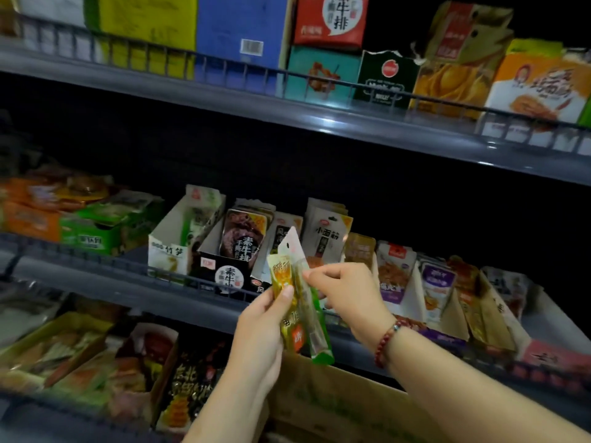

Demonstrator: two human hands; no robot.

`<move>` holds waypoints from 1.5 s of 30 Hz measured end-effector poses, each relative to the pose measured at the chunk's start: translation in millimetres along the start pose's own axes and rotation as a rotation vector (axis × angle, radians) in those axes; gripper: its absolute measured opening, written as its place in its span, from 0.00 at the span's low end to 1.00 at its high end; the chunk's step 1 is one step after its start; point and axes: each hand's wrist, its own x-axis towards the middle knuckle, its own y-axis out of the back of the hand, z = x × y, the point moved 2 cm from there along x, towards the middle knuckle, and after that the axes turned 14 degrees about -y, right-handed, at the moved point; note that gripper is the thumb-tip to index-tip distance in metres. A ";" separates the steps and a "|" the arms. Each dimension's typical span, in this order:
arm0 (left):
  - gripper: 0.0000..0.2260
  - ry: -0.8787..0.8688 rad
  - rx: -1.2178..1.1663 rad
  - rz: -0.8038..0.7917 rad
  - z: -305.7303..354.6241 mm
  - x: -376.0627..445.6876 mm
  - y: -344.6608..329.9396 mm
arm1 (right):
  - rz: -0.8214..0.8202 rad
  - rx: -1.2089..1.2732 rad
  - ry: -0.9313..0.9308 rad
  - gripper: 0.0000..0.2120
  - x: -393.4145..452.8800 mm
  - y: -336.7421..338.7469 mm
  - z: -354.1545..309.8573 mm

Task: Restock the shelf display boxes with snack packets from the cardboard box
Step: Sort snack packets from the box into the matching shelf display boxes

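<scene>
Dark store aisle. The middle shelf (134,279) carries the display boxes (224,266). In front of it, the left hand (259,330) grips snack packets (300,302); the right hand (348,292) pinches their upper edge. Below them the cardboard box (339,407) is cut off, its contents hidden.

Dark open gap above middle shelf's display boxes (224,251), under upper shelf (287,119). Wire rail (160,273) fronts boxes. Cardboard box (335,404) blocks near-low approach.
</scene>
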 end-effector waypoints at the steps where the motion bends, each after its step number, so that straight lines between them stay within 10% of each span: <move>1: 0.09 0.001 -0.036 -0.013 1.9 3.4 3.3 | -0.023 -0.003 0.002 0.14 0.6 -6.1 -3.5; 7: 0.14 -0.015 -0.028 -0.063 13.4 28.0 33.0 | -0.159 -0.034 0.030 0.08 13.5 -31.5 -21.0; 13: 0.12 -0.094 0.190 -0.067 28.1 48.0 69.6 | -0.173 -0.059 -0.047 0.27 47.8 -56.3 -32.7; 19: 0.07 -0.198 0.329 0.049 45.5 67.1 103.0 | -0.333 -0.113 -0.171 0.06 85.7 -88.6 -54.8; 35: 0.05 -0.362 0.421 0.381 71.1 128.8 170.3 | 0.036 0.301 -0.066 0.04 178.4 -180.4 -147.5; 45: 0.06 -0.301 0.319 0.333 51.1 131.5 165.2 | -0.025 -0.312 -0.020 0.11 201.3 -206.1 -120.1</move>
